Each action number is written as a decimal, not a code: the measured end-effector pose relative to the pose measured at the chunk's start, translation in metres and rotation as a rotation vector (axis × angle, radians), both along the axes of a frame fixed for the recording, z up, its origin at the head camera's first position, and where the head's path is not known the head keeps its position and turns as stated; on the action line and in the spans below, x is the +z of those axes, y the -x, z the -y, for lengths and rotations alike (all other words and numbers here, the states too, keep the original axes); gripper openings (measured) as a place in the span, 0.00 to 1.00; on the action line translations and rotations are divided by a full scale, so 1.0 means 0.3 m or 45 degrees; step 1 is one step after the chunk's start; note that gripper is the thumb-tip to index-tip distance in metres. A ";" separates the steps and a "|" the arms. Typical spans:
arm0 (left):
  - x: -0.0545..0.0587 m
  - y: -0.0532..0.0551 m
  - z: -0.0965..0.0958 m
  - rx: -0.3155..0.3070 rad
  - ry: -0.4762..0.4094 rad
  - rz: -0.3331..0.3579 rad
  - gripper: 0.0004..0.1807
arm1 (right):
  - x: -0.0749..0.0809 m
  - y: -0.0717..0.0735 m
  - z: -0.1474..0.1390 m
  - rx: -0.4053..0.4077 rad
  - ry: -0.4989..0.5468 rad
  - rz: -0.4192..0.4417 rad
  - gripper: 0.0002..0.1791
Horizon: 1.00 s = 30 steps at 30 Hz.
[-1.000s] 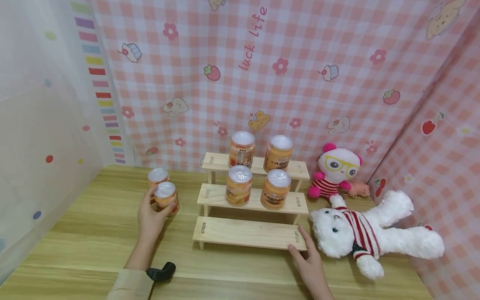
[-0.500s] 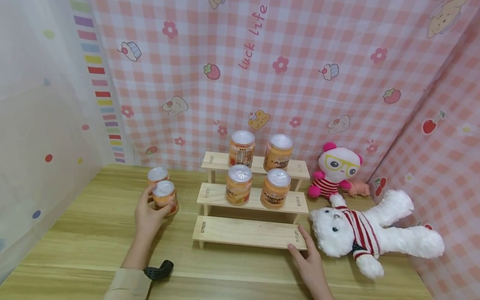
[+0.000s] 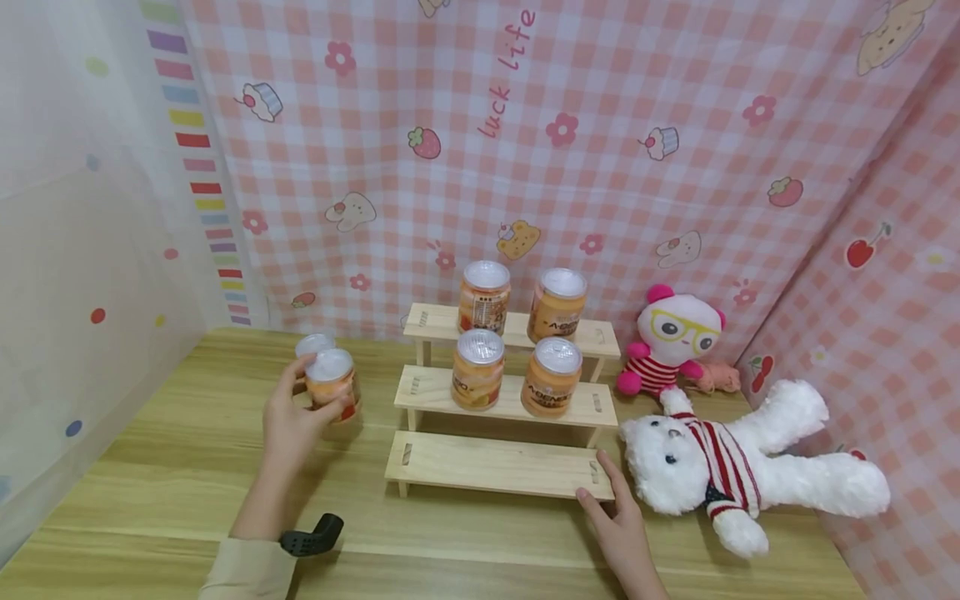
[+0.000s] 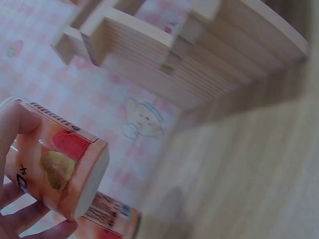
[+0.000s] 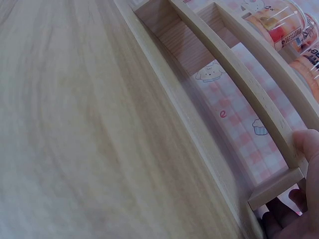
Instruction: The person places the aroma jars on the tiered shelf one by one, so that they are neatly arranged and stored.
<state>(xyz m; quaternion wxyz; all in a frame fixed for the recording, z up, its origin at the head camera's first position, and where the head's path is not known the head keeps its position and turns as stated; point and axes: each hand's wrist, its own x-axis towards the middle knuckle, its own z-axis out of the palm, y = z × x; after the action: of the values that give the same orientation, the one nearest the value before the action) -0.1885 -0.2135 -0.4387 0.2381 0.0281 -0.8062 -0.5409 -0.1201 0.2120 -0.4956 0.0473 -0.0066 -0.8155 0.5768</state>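
Note:
My left hand [image 3: 296, 421] grips an orange can [image 3: 332, 385] with a clear lid, thumb on one side and fingers on the other. In the left wrist view the held can [image 4: 55, 159] shows fruit pictures and its pale base, raised off the table. Just behind it stands a second can [image 3: 313, 342], mostly hidden. My right hand [image 3: 622, 529] holds the right end of the lowest step of a three-step wooden rack [image 3: 495, 465]; in the right wrist view the thumb lies on the board [image 5: 269, 112] and the other fingers curl around its end.
Two cans [image 3: 480, 371] stand on the rack's middle step and two more cans [image 3: 485, 298] on the top one. A white plush bear [image 3: 667, 467] lies right of the rack, near a pink panda toy [image 3: 675, 333]. A black curved device [image 3: 313, 537] is by my left wrist.
The can in my left hand has risen slightly from the table, now covering more of the can behind it. My left forearm has shifted a little left. The right hand has stayed on the rack.

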 end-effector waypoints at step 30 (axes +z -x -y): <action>0.234 -0.143 -0.124 -0.146 0.027 -0.155 0.40 | 0.001 -0.004 0.004 -0.026 0.018 -0.008 0.37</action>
<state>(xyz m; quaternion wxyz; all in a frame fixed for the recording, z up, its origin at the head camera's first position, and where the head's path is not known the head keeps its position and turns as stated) -0.1456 -0.1763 -0.3684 0.2555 -0.0535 -0.7962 -0.5459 -0.1189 0.2109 -0.4953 0.0555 -0.0136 -0.8111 0.5820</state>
